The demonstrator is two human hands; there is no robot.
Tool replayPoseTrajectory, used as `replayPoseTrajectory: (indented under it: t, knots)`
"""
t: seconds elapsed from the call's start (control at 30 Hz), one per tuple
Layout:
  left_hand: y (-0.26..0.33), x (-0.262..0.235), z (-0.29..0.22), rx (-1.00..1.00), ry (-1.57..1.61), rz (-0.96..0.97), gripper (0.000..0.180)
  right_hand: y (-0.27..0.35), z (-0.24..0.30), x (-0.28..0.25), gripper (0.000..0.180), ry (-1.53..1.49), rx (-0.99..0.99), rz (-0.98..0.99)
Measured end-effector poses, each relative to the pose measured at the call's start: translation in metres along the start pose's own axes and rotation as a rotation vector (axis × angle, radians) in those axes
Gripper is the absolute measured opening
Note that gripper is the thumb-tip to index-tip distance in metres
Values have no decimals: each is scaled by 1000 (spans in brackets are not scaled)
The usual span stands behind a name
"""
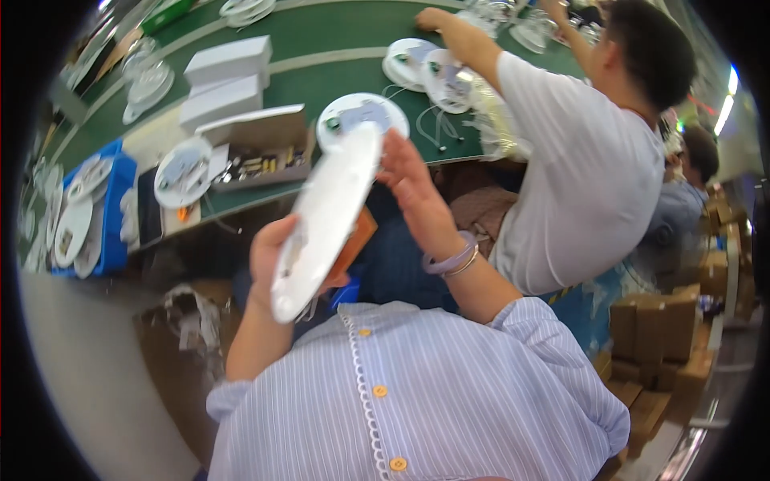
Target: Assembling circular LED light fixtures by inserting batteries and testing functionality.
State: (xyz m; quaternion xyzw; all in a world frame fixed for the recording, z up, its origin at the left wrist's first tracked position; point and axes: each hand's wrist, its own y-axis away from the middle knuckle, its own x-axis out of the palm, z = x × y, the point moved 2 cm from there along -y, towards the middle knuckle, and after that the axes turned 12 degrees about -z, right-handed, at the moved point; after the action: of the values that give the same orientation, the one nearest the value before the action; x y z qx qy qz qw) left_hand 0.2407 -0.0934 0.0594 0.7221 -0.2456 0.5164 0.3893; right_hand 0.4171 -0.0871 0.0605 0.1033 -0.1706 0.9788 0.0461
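Note:
A round white lamp base plate (333, 216) is held up in front of my body, tilted nearly on edge. My left hand (274, 255) grips its lower left rim; the disc hides part of those fingers. My right hand (413, 192) is by the plate's upper right side, fingers stretched out and slightly blurred. Whether its fingertips touch the rim I cannot tell. An orange-brown flat piece (357, 240) shows behind the disc, mostly hidden. Just beyond lies another white round base plate (362, 111) with a grey panel and a small green part, on the green bench.
An open carton (265, 148) of small parts and white boxes (228, 72) stand on the bench (321, 32). A blue bin (116, 216) of discs is at left. A co-worker in a white shirt (577, 168) reaches over the bench at right, near stacked brown cartons (654, 329).

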Motion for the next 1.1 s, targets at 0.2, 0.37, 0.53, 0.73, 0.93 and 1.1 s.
replayPoseTrajectory:
  t: [0.2,0.37,0.53,0.73,0.93,1.1]
  knots:
    - [-24,-12,39,-442,497,347,51,-3,-19,0,34,-112,230,87]
    - [-45,-26,39,-305,-17,137,65,-15,-24,-22,12,-323,295,-289]
    - [-49,-39,14,82,-468,-107,64,-43,-34,-61,13,-130,282,-390]
    - [-54,-47,13,344,-901,-233,40,-109,-62,-99,23,77,337,-445]
    - [-34,-62,3,338,-869,-423,31,-146,-86,-103,24,196,475,-348]
    - [-17,-80,0,425,-940,-529,24,-145,-94,-94,25,513,416,-336]
